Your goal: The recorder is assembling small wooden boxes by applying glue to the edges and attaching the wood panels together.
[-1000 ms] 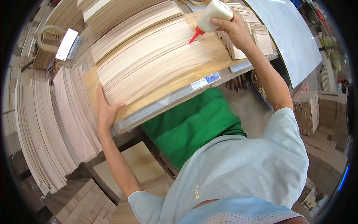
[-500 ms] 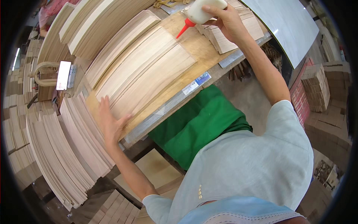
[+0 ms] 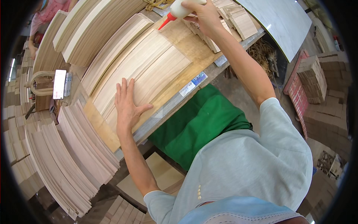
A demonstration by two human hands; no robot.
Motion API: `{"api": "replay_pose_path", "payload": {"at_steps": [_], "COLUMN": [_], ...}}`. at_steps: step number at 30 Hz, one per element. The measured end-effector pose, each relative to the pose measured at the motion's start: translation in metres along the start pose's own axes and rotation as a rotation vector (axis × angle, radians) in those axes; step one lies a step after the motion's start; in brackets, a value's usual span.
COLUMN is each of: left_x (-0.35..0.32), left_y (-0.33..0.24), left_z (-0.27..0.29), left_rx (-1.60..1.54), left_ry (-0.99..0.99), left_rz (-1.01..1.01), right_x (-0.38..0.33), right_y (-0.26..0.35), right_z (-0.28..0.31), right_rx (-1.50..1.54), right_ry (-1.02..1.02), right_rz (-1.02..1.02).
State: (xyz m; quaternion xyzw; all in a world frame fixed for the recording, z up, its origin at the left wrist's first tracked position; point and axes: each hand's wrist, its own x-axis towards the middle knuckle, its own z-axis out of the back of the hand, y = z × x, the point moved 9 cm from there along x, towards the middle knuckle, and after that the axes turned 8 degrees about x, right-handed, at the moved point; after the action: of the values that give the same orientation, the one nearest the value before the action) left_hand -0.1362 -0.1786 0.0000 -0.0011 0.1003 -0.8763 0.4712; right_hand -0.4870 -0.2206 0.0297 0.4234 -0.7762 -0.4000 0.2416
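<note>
Pale wood veneer sheets (image 3: 145, 71) lie fanned across a plywood bench top (image 3: 194, 56), running from near left to far right. The left hand (image 3: 126, 102) rests flat on the near end of the top sheet, fingers spread and palm down, pinning it. The right hand (image 3: 203, 13) is at the far edge, its fingers wrapped tightly round a white squeeze bottle (image 3: 182, 6) whose red nozzle (image 3: 166, 21) points down and left, just above the far end of the same sheets; whether the tip touches the wood cannot be told. Small cut veneer pieces (image 3: 238, 20) are stacked just right of the bottle. More veneer stacks (image 3: 74, 149) sit to the near left, and a phone (image 3: 59, 84) lies at the left.

Judgement: gluing goes best with the nozzle kept low and tilted, squeezed evenly in a thin line, while the flat hand keeps steady pressure so the sheet neither curls nor slides.
</note>
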Motion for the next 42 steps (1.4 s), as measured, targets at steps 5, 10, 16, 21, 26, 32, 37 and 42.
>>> {"api": "replay_pose_path", "payload": {"at_steps": [5,10,16,21,26,32,37,42], "left_x": [-0.002,-0.002,-0.004,-0.003,-0.004,-0.004,-0.003,-0.003], "left_y": [0.003,0.002,0.006,0.004,0.005,0.006,0.005,0.004], "left_z": [-0.002,0.001,-0.001,0.0,-0.001,-0.002,-0.001,-0.001], "left_rx": [0.001,-0.005,-0.003,0.007,0.003,0.005,0.002,-0.001], "left_ry": [0.008,-0.002,0.0,-0.001,-0.006,-0.006,-0.002,0.007], "left_rz": [0.009,0.014,0.031,0.028,0.029,0.023,0.028,0.039], "right_x": [-0.01,-0.001,-0.004,-0.003,-0.011,-0.01,-0.017,-0.045], "right_y": [0.002,-0.011,-0.008,-0.009,-0.003,0.0,0.009,0.027], "right_z": [-0.019,-0.005,-0.011,-0.009,-0.012,-0.005,-0.001,-0.015], "right_rx": [-0.064,-0.18,-0.211,-0.19,-0.229,-0.279,-0.382,-0.298], "right_ry": [-0.114,-0.206,-0.215,-0.2,-0.214,-0.182,-0.207,0.011], "right_rz": [0.068,0.153,0.191,0.215,0.231,0.322,0.388,0.605]}}
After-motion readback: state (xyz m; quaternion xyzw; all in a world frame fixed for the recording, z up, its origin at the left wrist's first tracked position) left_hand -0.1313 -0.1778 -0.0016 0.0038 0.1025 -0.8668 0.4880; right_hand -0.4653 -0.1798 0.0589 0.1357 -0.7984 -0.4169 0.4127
